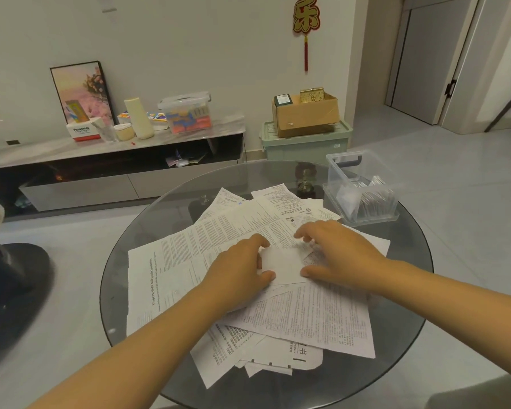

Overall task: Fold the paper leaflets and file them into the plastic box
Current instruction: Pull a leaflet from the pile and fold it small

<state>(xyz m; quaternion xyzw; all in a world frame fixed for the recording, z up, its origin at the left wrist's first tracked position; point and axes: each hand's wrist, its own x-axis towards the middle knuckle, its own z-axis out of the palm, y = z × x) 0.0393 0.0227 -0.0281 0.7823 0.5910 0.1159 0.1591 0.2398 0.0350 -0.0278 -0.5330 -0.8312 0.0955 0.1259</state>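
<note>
A small folded white leaflet (283, 265) lies on top of a spread pile of printed paper leaflets (316, 317) on the round glass table (121, 258). My left hand (236, 270) pinches its left edge between thumb and fingers. My right hand (334, 252) presses on its right side, thumb on the lower corner and fingertips bent down at the top. A clear plastic box (363, 187) stands open at the table's back right, with several folded leaflets standing inside it.
A long printed sheet (163, 278) reaches to the table's left rim. A dark chair (9, 293) stands at the left. Behind are a low TV cabinet (115, 149) with clutter, a green storage bin (307, 143) and a cardboard box (307, 113).
</note>
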